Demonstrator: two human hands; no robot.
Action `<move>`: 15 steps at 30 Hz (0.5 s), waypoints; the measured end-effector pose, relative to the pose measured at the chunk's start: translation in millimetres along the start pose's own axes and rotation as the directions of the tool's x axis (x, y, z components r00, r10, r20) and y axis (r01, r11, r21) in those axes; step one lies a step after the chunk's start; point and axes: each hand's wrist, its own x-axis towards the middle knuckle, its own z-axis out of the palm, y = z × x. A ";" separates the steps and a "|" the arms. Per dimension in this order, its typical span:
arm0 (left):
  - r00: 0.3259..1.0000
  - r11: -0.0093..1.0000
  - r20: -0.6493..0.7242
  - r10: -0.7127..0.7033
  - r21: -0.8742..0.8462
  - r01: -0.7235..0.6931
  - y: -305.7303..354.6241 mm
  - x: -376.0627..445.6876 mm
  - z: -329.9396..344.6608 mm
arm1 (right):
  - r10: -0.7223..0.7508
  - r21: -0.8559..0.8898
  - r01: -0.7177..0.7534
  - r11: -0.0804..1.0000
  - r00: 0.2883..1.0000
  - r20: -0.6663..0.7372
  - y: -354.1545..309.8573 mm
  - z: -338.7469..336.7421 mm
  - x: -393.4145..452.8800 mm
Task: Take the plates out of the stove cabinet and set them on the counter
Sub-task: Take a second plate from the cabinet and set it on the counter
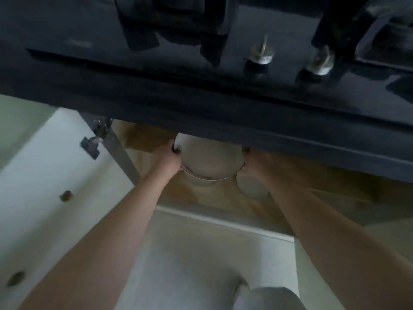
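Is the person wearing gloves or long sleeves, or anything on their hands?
No gloves and no sleeves show. The left hand and right hand are bare, and both forearms are bare as far as the picture shows. No watch, bracelet or ring is visible, though the fingers are partly hidden and the picture is a bit blurry.

dim, blurred, wide-angle edge distortion

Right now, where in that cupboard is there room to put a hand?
Bare shelf lies in front of the plates, between the arms, and far right under the stove. It is crowded where the left hand and right hand hold the plates.
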 end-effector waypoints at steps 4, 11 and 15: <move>0.998 0.999 0.050 -0.043 0.027 0.042 7.0 -68.4 -21.5 | 0.098 0.032 -0.095 0.995 0.990 -0.105 -6.1 6.1 -49.1; 0.976 0.981 0.099 -0.193 0.047 0.190 12.3 -174.9 -77.1 | 0.119 0.065 -0.119 0.991 0.993 0.004 -49.4 -2.2 -160.4; 0.969 0.975 0.114 -0.221 0.038 0.218 16.2 -232.2 -107.6 | 0.132 0.043 -0.135 0.990 0.988 0.078 -68.3 -14.7 -222.4</move>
